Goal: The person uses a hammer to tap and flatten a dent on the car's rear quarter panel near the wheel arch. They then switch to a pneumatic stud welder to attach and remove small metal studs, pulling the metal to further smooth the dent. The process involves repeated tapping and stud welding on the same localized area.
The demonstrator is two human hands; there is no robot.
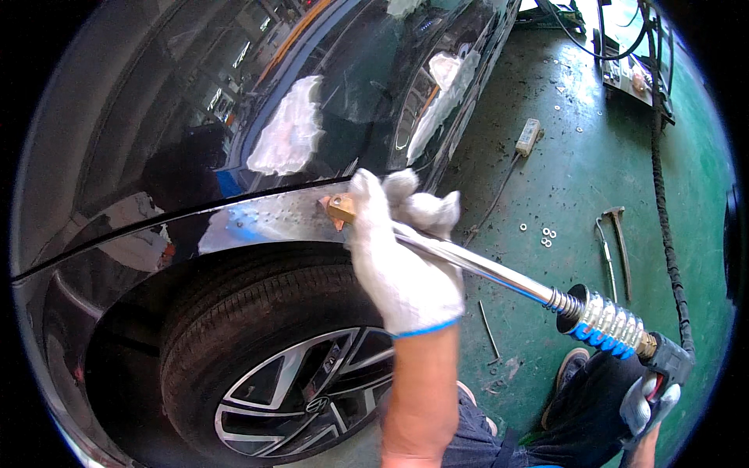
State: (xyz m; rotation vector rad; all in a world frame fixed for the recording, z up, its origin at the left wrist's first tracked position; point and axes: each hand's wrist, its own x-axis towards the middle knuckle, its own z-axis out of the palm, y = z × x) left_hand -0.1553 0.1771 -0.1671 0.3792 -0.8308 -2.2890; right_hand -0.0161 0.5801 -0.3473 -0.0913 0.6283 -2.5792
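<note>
A long chrome-shafted dent puller (499,271) with a sliding weight reaches from lower right up to a black car's wheel arch. Its brass-coloured head (341,207) with a copper tip meets the bare, dimpled metal strip (269,222) of the fender; whether it is fixed there I cannot tell. My left hand (406,265), in a white knitted glove with a blue cuff, wraps round the shaft just behind that head. At the other end, my right hand (650,399), also gloved, is closed on the dark grip, its fingers partly hidden.
Beneath the arch stands a tyre (257,316) with a spoked wheel. Whitish filler patches (289,129) mark the body panels. A thick black cable (665,210) runs from the grip to a cart (633,82). On the green floor lie a hammer (618,249), a rod (489,331), washers and a corded box (528,136).
</note>
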